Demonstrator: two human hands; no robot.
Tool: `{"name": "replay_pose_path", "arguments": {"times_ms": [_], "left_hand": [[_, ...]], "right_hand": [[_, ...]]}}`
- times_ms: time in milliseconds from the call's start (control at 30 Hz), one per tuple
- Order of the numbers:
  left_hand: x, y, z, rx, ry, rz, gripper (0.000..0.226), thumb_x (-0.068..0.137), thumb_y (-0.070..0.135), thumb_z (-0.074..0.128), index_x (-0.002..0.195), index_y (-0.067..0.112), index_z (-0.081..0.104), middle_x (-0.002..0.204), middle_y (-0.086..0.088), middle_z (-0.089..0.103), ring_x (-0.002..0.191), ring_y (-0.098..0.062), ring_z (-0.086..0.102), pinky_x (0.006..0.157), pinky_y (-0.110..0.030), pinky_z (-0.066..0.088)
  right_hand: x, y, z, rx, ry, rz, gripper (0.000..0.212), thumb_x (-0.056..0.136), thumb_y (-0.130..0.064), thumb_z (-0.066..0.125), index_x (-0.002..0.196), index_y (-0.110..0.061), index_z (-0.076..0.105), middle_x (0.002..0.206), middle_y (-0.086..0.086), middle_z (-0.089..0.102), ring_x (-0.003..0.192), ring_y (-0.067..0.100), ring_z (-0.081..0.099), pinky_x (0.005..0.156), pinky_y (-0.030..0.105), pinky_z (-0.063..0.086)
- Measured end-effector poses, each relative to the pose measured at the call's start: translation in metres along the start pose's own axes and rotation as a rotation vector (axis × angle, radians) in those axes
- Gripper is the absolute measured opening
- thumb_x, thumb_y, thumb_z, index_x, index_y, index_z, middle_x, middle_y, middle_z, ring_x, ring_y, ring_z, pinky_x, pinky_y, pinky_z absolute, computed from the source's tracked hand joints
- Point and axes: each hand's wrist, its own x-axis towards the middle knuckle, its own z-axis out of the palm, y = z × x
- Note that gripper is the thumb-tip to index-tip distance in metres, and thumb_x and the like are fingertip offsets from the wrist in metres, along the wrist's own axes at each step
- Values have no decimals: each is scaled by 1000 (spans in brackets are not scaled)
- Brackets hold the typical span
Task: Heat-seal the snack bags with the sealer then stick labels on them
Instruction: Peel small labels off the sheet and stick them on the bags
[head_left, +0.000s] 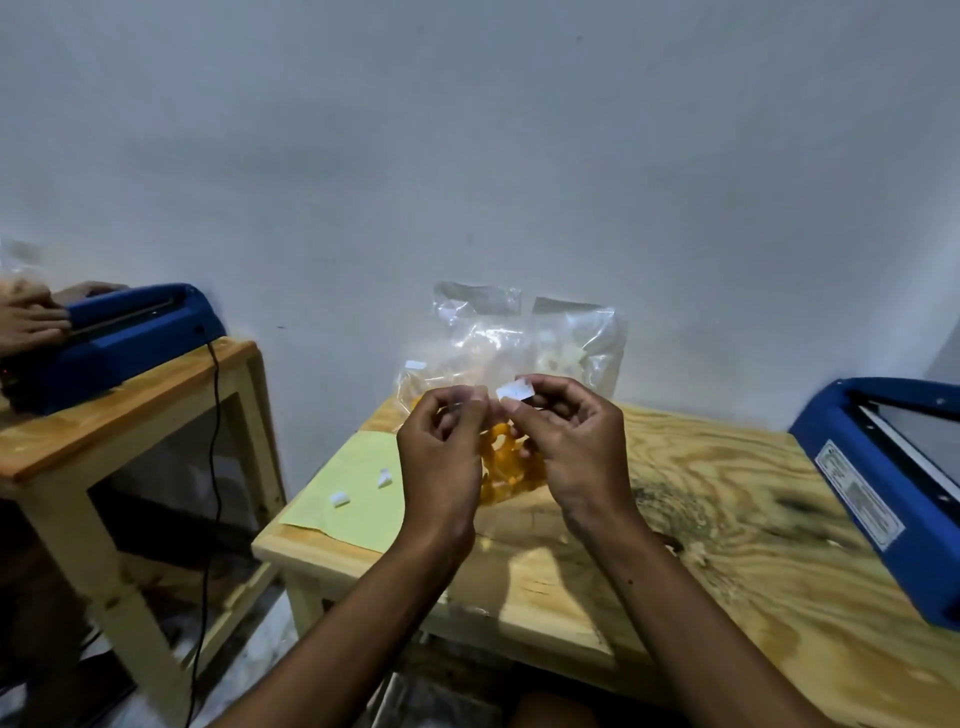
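Note:
Both my hands are raised over the wooden table (727, 519). My right hand (566, 441) pinches a small white label (515, 389) between thumb and fingers. Close beside it, my left hand (441, 447) has curled fingertips by the label's left edge; whether they touch it is unclear. Under my hands lies a clear snack bag with orange snacks (498, 467). Two more clear bags lean on the wall behind, one with a white label (467, 332) and one with pale snacks (571, 343). A yellow backing sheet (358, 488) with two white labels lies at the table's left. My blue sealer (883, 493) sits at the right edge.
A second wooden table (119, 410) at left carries another blue sealer (124, 338) with a black cord hanging down. Another person's hands (31, 322) rest on that sealer with a snack bag. A white wall stands close behind both tables.

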Motion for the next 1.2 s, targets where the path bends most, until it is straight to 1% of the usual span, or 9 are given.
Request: {"name": "replay_pose_path", "arguments": {"times_ms": [133,267,400,533,700,833,900,1000,1200], "left_hand": [[-3,1,4,17,-46,1,12,93,15,58,91,10,69,83,-4,74,84,-15,72,77,-26,57],[-4,0,6,31,-81,-1,15,94,12,55,92,9,69,81,-3,75,84,-14,72,80,-30,57],[-4,-1,9,11,-74,-36,15,94,15,55,90,13,69,90,-12,73,93,-24,70,85,-39,56],[-2,-2,10,2,-93,-39,15,92,21,58,92,13,70,93,-10,73,93,-23,70,85,-38,56],[1,-4,9,49,-82,30,14,90,24,62,87,12,70,89,-9,73,92,-25,70,85,-40,56],[3,-6,8,98,-99,106,17,93,22,60,86,10,71,82,-4,74,86,-16,71,78,-27,57],[3,-8,8,106,-89,117,18,93,22,59,85,11,70,80,-3,74,83,-15,71,74,-22,56],[5,-9,9,91,-79,108,18,93,22,59,83,14,71,79,-1,74,82,-13,71,73,-20,55],[7,-10,6,91,-81,119,18,92,19,61,84,5,69,80,-9,72,82,-22,69,76,-32,55]], "right_hand": [[-1,-3,-4,-14,29,-22,17,80,-4,74,91,-16,72,79,4,73,57,7,67,50,19,52],[0,-7,-2,3,61,-52,10,82,-3,72,87,-11,71,70,4,71,51,10,63,45,20,48],[0,-8,3,23,89,-57,9,82,-1,71,84,-9,71,65,3,69,49,7,62,43,18,47],[-3,-9,6,-36,110,-106,13,82,1,70,81,-12,70,66,2,69,50,6,63,47,17,48],[-7,-7,8,-210,134,-220,26,82,-4,71,76,-29,69,70,-7,70,63,15,68,62,27,56],[-6,-5,7,-226,167,-223,16,81,-6,73,80,-22,73,72,-9,70,66,9,68,62,21,54],[-7,-5,7,-206,169,-206,16,80,-8,74,79,-24,73,72,-11,71,68,3,67,64,15,52],[-8,-6,10,-134,166,-133,17,80,-10,74,77,-27,74,72,-9,73,71,3,69,66,15,52],[-9,-6,14,-17,181,-4,13,79,-15,76,73,-26,75,71,-7,74,63,-3,66,54,10,46]]}}
